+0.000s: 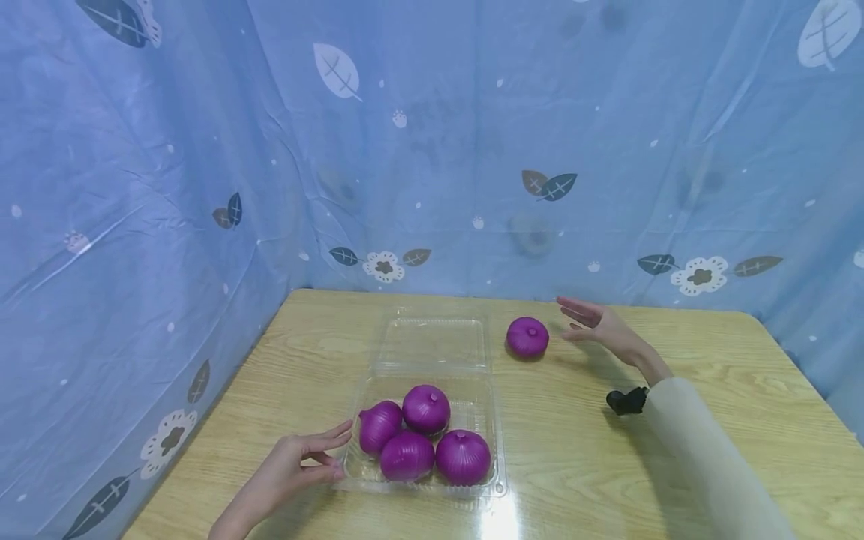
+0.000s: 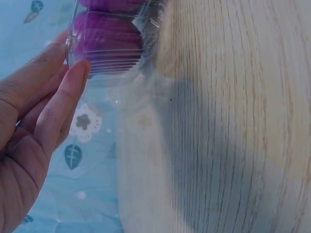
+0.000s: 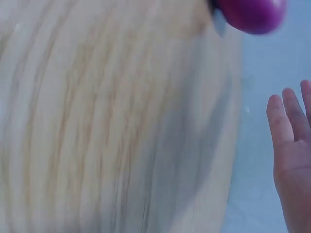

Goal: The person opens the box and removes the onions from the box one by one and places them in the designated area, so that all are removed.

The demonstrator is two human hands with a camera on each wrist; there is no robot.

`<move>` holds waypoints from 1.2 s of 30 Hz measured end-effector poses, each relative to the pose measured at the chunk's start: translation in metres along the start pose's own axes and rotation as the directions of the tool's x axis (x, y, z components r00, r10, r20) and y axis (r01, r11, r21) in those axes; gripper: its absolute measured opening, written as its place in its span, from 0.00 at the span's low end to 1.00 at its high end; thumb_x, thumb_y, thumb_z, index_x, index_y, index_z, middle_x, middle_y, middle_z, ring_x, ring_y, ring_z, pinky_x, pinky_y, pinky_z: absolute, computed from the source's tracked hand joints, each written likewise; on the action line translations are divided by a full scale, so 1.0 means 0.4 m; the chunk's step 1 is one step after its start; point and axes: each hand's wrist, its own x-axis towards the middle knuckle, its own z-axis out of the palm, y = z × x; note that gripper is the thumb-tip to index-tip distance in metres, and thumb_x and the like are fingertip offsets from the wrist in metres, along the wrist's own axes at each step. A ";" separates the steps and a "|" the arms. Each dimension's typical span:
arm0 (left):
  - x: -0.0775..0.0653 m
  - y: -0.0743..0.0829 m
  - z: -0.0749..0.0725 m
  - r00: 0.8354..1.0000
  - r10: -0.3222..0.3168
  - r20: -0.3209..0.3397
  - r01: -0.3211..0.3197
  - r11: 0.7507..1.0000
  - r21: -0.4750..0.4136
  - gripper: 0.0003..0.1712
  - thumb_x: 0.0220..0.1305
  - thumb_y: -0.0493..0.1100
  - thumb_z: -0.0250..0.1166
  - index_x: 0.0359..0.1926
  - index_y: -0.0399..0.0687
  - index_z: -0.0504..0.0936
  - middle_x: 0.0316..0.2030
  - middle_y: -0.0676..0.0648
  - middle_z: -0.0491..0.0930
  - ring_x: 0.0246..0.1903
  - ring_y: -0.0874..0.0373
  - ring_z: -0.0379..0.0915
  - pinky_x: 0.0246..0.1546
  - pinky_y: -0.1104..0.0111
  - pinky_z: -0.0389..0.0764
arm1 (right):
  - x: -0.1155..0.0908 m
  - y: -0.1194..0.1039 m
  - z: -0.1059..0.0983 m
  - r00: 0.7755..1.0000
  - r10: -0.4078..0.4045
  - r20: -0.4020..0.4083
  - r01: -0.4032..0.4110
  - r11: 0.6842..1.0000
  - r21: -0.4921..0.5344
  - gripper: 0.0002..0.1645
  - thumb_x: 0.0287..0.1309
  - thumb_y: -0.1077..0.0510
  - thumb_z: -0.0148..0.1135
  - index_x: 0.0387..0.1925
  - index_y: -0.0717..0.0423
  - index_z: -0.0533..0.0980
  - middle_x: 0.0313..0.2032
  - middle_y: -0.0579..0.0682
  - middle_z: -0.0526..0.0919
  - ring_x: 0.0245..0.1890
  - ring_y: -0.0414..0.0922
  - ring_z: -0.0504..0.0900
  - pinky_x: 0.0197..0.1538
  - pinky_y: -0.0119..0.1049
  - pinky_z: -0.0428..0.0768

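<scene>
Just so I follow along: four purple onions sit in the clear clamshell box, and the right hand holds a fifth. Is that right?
The right hand holds nothing: the head view shows the fifth purple onion resting on the wood-grain table, apart from it.

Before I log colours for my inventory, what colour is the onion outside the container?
The onion is purple, clearest in the head view.

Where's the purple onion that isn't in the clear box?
In the head view, the loose onion sits near the far edge of the wooden table, right of the box's open lid and just left of the person's right hand.
</scene>
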 end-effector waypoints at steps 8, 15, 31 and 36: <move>0.000 0.005 -0.001 1.000 -0.011 0.008 0.011 1.000 0.004 0.27 0.59 0.42 0.68 0.55 0.28 0.76 0.59 0.28 0.68 0.31 0.66 0.80 0.35 0.71 0.82 | -0.075 -0.016 -0.027 1.000 -0.028 -0.002 0.028 1.000 0.001 0.37 0.65 0.65 0.57 0.71 0.62 0.54 0.71 0.52 0.60 0.70 0.48 0.57 0.58 0.25 0.71; 0.000 0.009 -0.001 1.000 0.001 0.005 -0.001 1.000 0.002 0.27 0.59 0.42 0.68 0.54 0.27 0.76 0.58 0.28 0.68 0.31 0.66 0.80 0.35 0.70 0.82 | -0.113 -0.049 0.019 0.992 -0.098 0.073 0.096 0.995 0.037 0.36 0.64 0.68 0.57 0.70 0.65 0.56 0.71 0.56 0.59 0.66 0.34 0.63 0.60 0.31 0.71; -0.002 -0.006 0.003 0.998 0.059 0.006 -0.059 0.998 0.005 0.26 0.59 0.39 0.67 0.54 0.25 0.75 0.56 0.25 0.68 0.31 0.65 0.80 0.36 0.69 0.83 | -0.169 -0.151 0.245 0.867 -0.305 0.395 0.185 0.932 0.313 0.34 0.57 0.78 0.55 0.65 0.76 0.57 0.68 0.66 0.59 0.68 0.43 0.62 0.66 0.39 0.63; -0.001 -0.013 0.003 0.998 0.055 0.006 -0.055 0.998 -0.003 0.27 0.58 0.38 0.68 0.54 0.24 0.75 0.56 0.25 0.68 0.31 0.65 0.80 0.33 0.70 0.83 | -0.158 -0.160 0.305 0.797 -0.309 0.519 0.166 0.938 0.304 0.33 0.58 0.75 0.58 0.65 0.73 0.61 0.67 0.67 0.60 0.69 0.45 0.61 0.66 0.44 0.62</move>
